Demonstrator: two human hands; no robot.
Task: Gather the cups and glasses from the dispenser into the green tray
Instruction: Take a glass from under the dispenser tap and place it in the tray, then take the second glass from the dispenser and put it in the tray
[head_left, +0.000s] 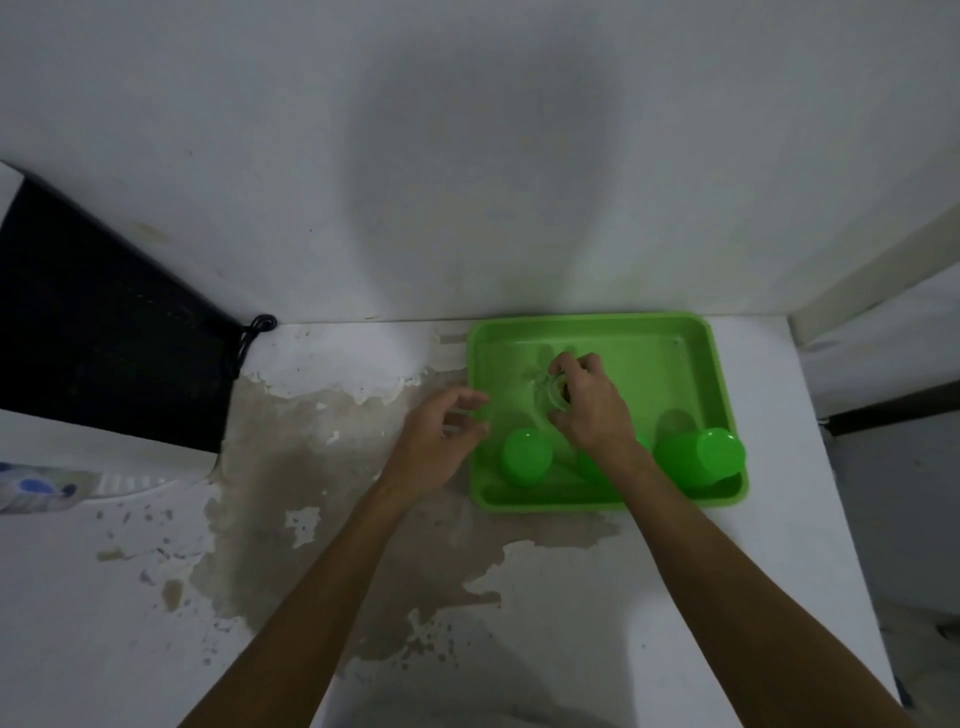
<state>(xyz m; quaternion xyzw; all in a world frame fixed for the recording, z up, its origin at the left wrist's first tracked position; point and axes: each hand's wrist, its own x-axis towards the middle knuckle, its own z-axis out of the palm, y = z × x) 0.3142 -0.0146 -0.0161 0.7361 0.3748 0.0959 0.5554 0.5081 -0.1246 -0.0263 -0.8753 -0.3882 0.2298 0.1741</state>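
**Glass going into tray, right hand engaged**

Right hand (589, 410) sits at centre-right of the frame, fingers curled from above around a clear glass (548, 397) over the middle of the green tray (675, 332). The grip from above probably suits a vertical set-down clear of the cups already loaded. The glass is transparent and partly hidden by the hand; its long axis appears tilted, mouth towards the left of the frame, though this cannot be confirmed.

Left hand (441, 441) hovers just left of the tray's left rim, fingers loosely spread and holding nothing visible, likely placed to steady the tray or assist.

Along the tray's lower edge stand a left green cup (525, 457) and a right green cup (698, 460), both apparently inverted, bases up; a third green shape under the right wrist is mostly hidden.

No dispenser is identifiable in view.
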